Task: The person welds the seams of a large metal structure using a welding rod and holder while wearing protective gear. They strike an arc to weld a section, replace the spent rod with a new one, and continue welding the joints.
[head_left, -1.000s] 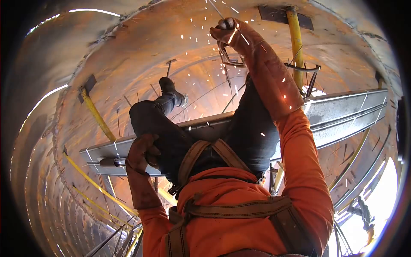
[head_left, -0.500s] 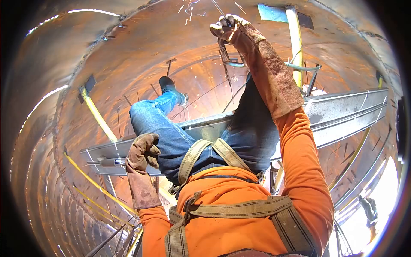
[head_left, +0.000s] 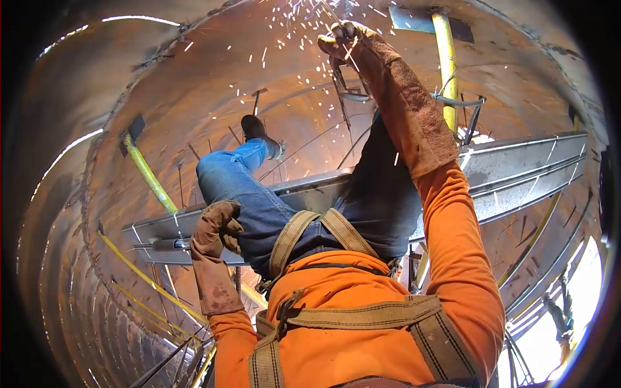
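My right hand [head_left: 356, 44], in a long brown leather welding glove, is raised at the top of the view. It is closed around a welding electrode holder that the glove mostly hides. A thin electrode [head_left: 328, 11] sticks up from it toward the rusty steel wall [head_left: 213, 71], and sparks spray around its upper end. My left hand [head_left: 217, 229], gloved alike, is low beside my left thigh with fingers curled; what they hold, if anything, is hidden. Close by on its left, a bundle of thin rods [head_left: 169, 245] lies along the metal beam [head_left: 517, 171].
I sit across the beam inside a large round steel shell. Yellow bars [head_left: 149, 173] run along the wall. A blue-grey hose [head_left: 456, 101] and a dark metal bracket [head_left: 351, 90] are below my right forearm. A bright opening [head_left: 585, 291] is at lower right.
The spark shower has grown much larger, spreading down past my right glove. The surrounding wall looks darker. Both hands have stayed nearly in place.
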`<state>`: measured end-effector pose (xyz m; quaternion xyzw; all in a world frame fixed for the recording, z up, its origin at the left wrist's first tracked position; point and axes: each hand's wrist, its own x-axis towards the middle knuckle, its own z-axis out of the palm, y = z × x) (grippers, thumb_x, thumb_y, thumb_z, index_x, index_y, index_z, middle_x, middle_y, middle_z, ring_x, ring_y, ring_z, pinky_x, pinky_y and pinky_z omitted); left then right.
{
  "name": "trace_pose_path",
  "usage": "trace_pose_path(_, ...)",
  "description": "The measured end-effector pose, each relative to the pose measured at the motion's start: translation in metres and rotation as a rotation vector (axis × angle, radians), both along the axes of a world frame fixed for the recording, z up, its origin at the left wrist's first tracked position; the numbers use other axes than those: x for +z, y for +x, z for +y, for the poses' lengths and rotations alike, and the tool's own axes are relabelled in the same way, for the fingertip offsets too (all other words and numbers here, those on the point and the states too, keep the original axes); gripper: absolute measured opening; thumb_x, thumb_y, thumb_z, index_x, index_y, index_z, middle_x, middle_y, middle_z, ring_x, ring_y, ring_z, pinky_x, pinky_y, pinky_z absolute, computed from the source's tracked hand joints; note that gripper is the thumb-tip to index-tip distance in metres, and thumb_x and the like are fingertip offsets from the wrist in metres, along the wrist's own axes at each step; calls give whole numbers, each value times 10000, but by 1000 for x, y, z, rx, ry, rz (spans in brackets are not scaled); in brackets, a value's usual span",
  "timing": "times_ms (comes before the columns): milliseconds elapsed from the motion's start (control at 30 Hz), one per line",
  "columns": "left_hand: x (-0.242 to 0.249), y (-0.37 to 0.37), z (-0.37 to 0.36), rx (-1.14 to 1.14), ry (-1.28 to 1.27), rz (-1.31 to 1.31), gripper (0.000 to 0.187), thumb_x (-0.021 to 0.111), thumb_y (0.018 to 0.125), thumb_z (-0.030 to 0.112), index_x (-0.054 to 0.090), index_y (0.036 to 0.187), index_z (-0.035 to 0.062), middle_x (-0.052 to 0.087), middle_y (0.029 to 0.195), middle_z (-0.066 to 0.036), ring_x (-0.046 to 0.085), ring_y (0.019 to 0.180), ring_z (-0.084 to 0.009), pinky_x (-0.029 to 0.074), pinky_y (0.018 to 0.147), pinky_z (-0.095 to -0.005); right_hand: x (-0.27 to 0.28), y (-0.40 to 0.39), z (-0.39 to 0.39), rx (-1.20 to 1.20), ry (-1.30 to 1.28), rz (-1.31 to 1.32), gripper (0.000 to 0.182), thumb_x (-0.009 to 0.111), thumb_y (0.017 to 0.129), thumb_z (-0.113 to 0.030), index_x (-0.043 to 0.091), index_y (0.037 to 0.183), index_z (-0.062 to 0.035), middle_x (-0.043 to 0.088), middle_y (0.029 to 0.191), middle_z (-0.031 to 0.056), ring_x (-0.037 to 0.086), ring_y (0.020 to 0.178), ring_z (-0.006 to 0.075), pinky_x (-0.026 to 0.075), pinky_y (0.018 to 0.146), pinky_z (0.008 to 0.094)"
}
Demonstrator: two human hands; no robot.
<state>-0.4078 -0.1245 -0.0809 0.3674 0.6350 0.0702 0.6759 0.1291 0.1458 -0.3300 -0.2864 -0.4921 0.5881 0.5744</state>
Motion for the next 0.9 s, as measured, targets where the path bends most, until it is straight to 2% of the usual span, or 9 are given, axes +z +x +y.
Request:
trace_pose_path(67, 2, 4, 5, 92, -71, -58, 335, 513, 1095, 246, 650, 1282, 3, 716, 900, -103, 683, 760, -181, 569, 642, -298, 0, 6, 11, 42, -43, 94, 142, 673, 968, -171, 614, 1097, -166, 595, 1027, 84, 622, 1059, 245, 560, 941, 383)
trace_pose_path(167, 4, 12, 4, 103, -40, -11, 363, 513, 1093, 296, 672, 1253, 12, 704, 830, -89, 669, 716, -180, 549, 584, -295, 108, 6, -275, 104, -109, 235, 127, 682, 965, -148, 607, 1068, -147, 599, 1015, 82, 626, 1051, 242, 562, 941, 387)
trace_pose_path(233, 7, 16, 4, 91, -23, 15, 369, 523, 1087, 307, 676, 1239, 8, 698, 810, -87, 662, 696, -182, 538, 562, -298, 116, 19, -293, 145, -154, 329, 121, 688, 963, -132, 602, 1048, -135, 601, 1007, 80, 628, 1046, 240, 564, 941, 389)
trace_pose_path(400, 19, 27, 9, 115, -27, 17, 273, 577, 1060, 213, 680, 1209, 8, 708, 842, -77, 691, 746, -156, 567, 659, -301, 86, 4, -182, 248, -266, 561, 120, 702, 957, -93, 591, 999, -104, 607, 987, 76, 634, 1032, 234, 568, 942, 395)
trace_pose_path(467, 36, 45, 18, 200, -148, 60, 362, 605, 1011, 313, 681, 1192, 8, 703, 781, -98, 644, 585, -184, 543, 514, -342, 51, -21, -65, 287, -312, 656, 125, 708, 955, -78, 586, 980, -92, 610, 979, 75, 636, 1027, 232, 570, 942, 397)
trace_pose_path(600, 30, 44, 16, 247, -171, 38, 446, 604, 962, 402, 679, 1180, 20, 686, 708, -115, 560, 410, -222, 481, 357, -379, 110, -33, -95, 210, -803, 904, 200, 553, 1035, -153, 546, 864, -49, 560, 904, 88, 558, 879, 274, 496, 912, 412)
trace_pose_path(667, 33, 45, 16, 217, -149, 38, 459, 602, 960, 412, 677, 1190, 21, 687, 717, -120, 564, 420, -224, 480, 363, -376, 133, -47, -97, 26, -767, 256, 208, 557, 1017, -91, 553, 811, -68, 574, 836, 63, 545, 819, 224, 486, 816, 346)
trace_pose_path(767, 37, 45, 16, 173, -127, 31, 483, 596, 958, 427, 673, 1212, 23, 691, 743, -130, 570, 442, -229, 484, 381, -374, 141, -45, -110, 66, -639, 552, 190, 667, 978, -127, 577, 821, -70, 583, 843, 20, 546, 763, 168, 478, 754, 292)
trace_pose_path(900, 32, 40, 13, 146, -123, -11, 511, 582, 953, 443, 670, 1239, 28, 695, 783, -147, 574, 471, -235, 495, 412, -375, 190, -54, -121, -231, -587, -4, 247, 801, 897, -272, 642, 826, -97, 645, 848, 20, 586, 745, 148, 486, 712, 318)
